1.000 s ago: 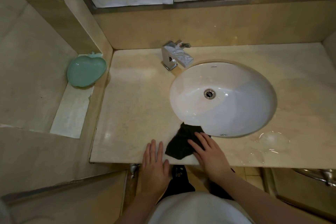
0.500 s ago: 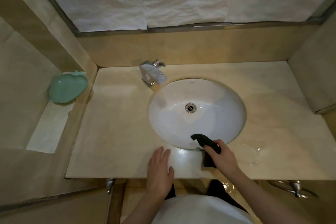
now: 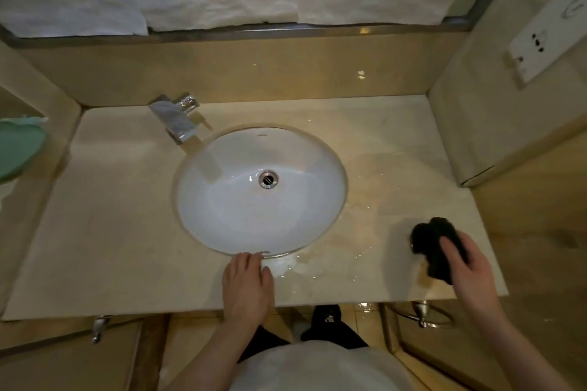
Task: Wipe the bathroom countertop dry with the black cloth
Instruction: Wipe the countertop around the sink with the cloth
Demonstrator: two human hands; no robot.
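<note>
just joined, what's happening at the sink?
A person is wiping the beige marble countertop. Their right hand grips a bunched black cloth near the counter's right front corner. The left hand rests flat by the white oval basin. Water still glistens on the stone between the hands.

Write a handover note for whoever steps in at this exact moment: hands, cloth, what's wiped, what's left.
Right hand grips the bunched black cloth on the counter's right front corner.
Left hand rests flat at the front edge, fingertips by the sink rim, holding nothing.
Done: cannot tell how much is already dry; the left side shows no puddles.
Left: water glistens on the counter in front of the sink and to its right, between the hands. Wipe there next, probably leftward from the cloth.
</note>
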